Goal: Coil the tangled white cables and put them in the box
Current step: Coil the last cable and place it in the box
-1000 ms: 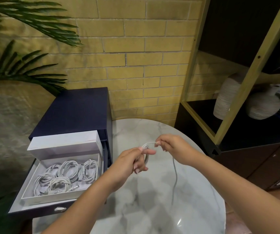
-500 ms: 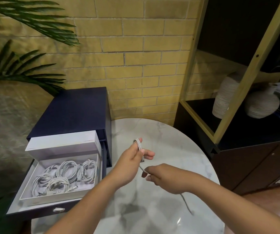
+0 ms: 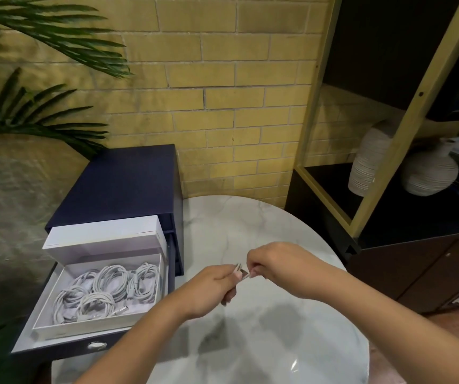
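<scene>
- One thin white cable [image 3: 240,269] is bunched between both hands, held in the air above the table. Only a short stretch shows between the fingers, and I cannot tell how much of it is coiled.
- From my remote view, the left hand [image 3: 213,289] has its fingers curled around the bundle, gripping it.
- The right hand [image 3: 278,266] pinches the cable just beside the left thumb, knuckles up.
- Several coiled white cables [image 3: 106,289] lie inside a shallow white cardboard box [image 3: 84,329], to the left of the hands. Its lid [image 3: 103,234] stands raised at the far edge.
- The box sits in the pulled-out drawer [image 3: 64,349] of a dark navy cabinet [image 3: 123,184], just beside the table's left edge.
- Beneath the hands is a round white marble table [image 3: 250,223].
- Behind it I see a yellow brick wall [image 3: 222,92], with green palm fronds [image 3: 56,31] on the left.
- On the right, a black shelf unit with pale wooden posts [image 3: 417,217] holds two ribbed pale vases [image 3: 369,162].
</scene>
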The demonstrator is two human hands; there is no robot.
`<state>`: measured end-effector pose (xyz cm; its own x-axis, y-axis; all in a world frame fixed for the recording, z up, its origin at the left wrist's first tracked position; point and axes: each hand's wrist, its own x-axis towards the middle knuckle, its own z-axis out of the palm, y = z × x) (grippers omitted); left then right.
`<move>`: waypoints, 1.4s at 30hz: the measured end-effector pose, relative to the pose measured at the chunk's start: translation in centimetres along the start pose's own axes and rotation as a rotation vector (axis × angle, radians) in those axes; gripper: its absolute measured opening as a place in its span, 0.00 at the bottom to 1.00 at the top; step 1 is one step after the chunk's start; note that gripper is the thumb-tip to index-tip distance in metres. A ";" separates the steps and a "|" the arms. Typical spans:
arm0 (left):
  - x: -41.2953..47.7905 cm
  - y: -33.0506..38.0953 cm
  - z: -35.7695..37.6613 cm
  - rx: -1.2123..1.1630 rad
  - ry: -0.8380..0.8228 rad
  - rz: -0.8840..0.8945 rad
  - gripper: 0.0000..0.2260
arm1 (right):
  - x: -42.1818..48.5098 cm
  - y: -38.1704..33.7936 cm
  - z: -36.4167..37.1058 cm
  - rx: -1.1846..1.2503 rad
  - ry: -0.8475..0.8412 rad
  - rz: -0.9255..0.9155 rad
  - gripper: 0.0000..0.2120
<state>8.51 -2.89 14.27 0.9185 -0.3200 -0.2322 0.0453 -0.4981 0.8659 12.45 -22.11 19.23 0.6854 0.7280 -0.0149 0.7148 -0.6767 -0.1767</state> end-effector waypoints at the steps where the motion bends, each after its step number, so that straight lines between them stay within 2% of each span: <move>1: -0.1 0.2 0.0 -0.003 -0.014 -0.006 0.15 | 0.1 0.2 0.1 -0.015 0.046 -0.031 0.08; 5: -0.4 1.0 0.1 -0.141 -0.030 0.002 0.15 | 0.5 0.9 0.6 -0.089 0.234 -0.115 0.08; 9: -0.8 2.1 0.0 -0.279 -0.025 0.034 0.16 | 0.6 1.0 0.7 -0.053 0.378 -0.113 0.06; 13: -0.8 2.6 0.0 -0.378 0.012 0.001 0.17 | 0.5 0.6 0.8 0.310 0.315 -0.047 0.05; 17: -0.6 2.6 0.1 -0.455 0.052 -0.015 0.15 | 0.4 0.1 1.7 0.688 0.357 0.104 0.05; 20: -0.6 2.7 0.1 -0.521 0.081 -0.013 0.12 | 0.2 -0.2 2.6 0.869 0.324 0.201 0.03; 22: -0.4 2.6 0.1 -0.573 0.098 -0.028 0.13 | 0.1 -0.4 2.9 0.974 0.272 0.220 0.05; 25: -0.1 2.5 0.2 -0.616 0.104 -0.045 0.17 | 0.0 -0.5 3.1 1.018 0.252 0.213 0.08; 31: -0.2 2.6 0.3 -0.598 0.123 -0.071 0.18 | -0.1 -0.7 3.4 1.198 0.219 0.243 0.06; 35: -0.3 3.0 0.7 -0.516 0.224 -0.074 0.18 | 0.0 -0.8 3.6 1.257 0.212 0.277 0.07; 42: -0.2 2.7 1.4 -0.370 0.313 0.038 0.08 | 0.0 -0.6 3.6 1.367 0.074 0.308 0.14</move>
<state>7.91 -5.31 16.00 0.9937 -0.0465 -0.1022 0.0941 -0.1529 0.9838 11.51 -21.34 15.77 0.8242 0.5354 -0.1844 -0.1329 -0.1336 -0.9821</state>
